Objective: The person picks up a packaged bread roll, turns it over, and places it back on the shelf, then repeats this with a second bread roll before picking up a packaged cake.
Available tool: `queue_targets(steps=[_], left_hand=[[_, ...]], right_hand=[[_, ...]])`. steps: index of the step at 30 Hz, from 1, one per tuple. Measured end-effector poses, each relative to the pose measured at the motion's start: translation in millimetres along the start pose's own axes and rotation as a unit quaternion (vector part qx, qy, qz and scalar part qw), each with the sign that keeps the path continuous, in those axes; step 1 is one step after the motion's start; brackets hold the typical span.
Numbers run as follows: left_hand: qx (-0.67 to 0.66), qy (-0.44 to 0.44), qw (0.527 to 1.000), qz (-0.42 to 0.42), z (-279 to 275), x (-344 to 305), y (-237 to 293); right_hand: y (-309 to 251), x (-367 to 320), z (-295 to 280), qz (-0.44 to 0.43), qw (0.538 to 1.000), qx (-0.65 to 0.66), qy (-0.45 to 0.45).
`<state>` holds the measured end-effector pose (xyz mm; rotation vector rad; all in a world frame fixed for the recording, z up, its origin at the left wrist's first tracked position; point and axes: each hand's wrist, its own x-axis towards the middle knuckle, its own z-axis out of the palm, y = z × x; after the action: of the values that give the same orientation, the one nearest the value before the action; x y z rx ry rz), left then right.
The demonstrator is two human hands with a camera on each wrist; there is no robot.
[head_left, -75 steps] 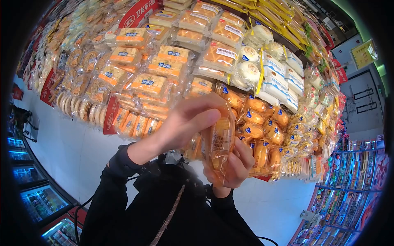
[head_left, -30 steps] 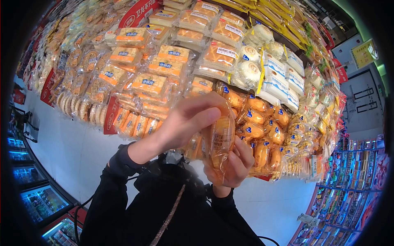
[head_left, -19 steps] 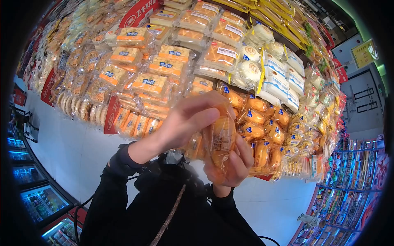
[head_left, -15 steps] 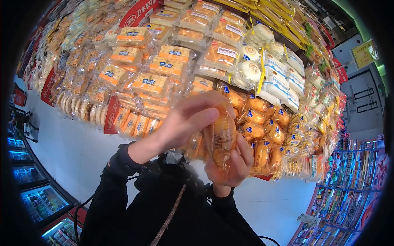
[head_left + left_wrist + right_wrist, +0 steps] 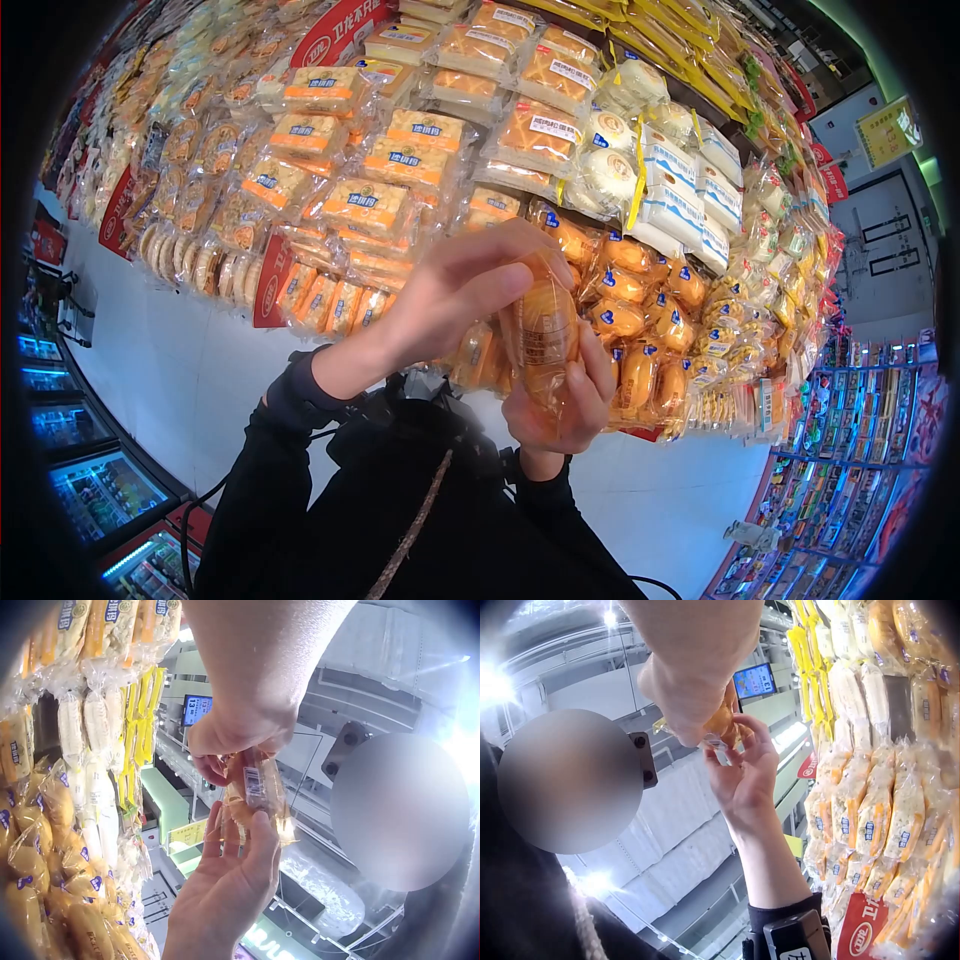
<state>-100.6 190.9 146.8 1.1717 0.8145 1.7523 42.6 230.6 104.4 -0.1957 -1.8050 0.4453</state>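
In the head view, a clear-wrapped golden bread roll [image 5: 545,325] with dark print on its wrapper stands nearly upright between both hands. Its upper end is pinched by my left hand [image 5: 462,290], thumb in front. Around the lower end curl the thumb and fingers of my right hand [image 5: 565,405]. The left wrist view shows a barcode label on the package [image 5: 259,787], with my left hand [image 5: 244,733] above and right hand [image 5: 225,889] below. Much of the roll [image 5: 721,724] is hidden behind my right hand [image 5: 676,701] in the right wrist view; my left hand [image 5: 754,780] supports its other side.
Just beyond the hands rises a display of packaged breads [image 5: 405,160], with blue-marked golden rolls [image 5: 620,287] to the right. Pale floor [image 5: 210,370] shows below. Lit coolers [image 5: 105,485] stand at left, stocked shelves [image 5: 850,460] at right.
The roll has turned and tilted slightly in the hands, its lower end shifting a little right with the right hand. The left hand has barely moved, and both still hold the package.
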Motion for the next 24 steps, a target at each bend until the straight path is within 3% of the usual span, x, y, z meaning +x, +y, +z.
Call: queue_targets(steps=[2,5,8,11,14,17,21,24], left_hand=[[0.002,-0.014,1.0,-0.009,-5,0,-3],[-0.019,0.014,0.993,-0.118,-4,0,-4],[0.045,0.059,0.995,-0.06,-1,-1,-17],[0.018,0.04,0.991,-0.128,2,-6,-8],[0.024,0.013,0.99,-0.137,4,-8,-9],[0.073,0.067,0.954,-0.283,-16,-6,-15],[-0.022,0.112,0.974,-0.198,-18,-8,-30],[-0.024,0.111,0.973,-0.201,-14,-8,-26]], right_hand=[[0,4,-2,-0.015,0.999,-0.023,-0.024],[1,0,-3,0.022,0.999,-0.032,-0.032],[10,-3,-3,0.034,0.998,-0.051,0.005],[17,-2,-8,-0.023,0.989,-0.144,-0.02],[20,-4,-12,-0.092,0.976,-0.168,-0.105],[14,7,-16,-0.019,0.976,-0.062,-0.209],[17,7,-8,0.108,0.992,0.043,-0.056],[23,3,-8,0.259,0.957,0.108,-0.075]])
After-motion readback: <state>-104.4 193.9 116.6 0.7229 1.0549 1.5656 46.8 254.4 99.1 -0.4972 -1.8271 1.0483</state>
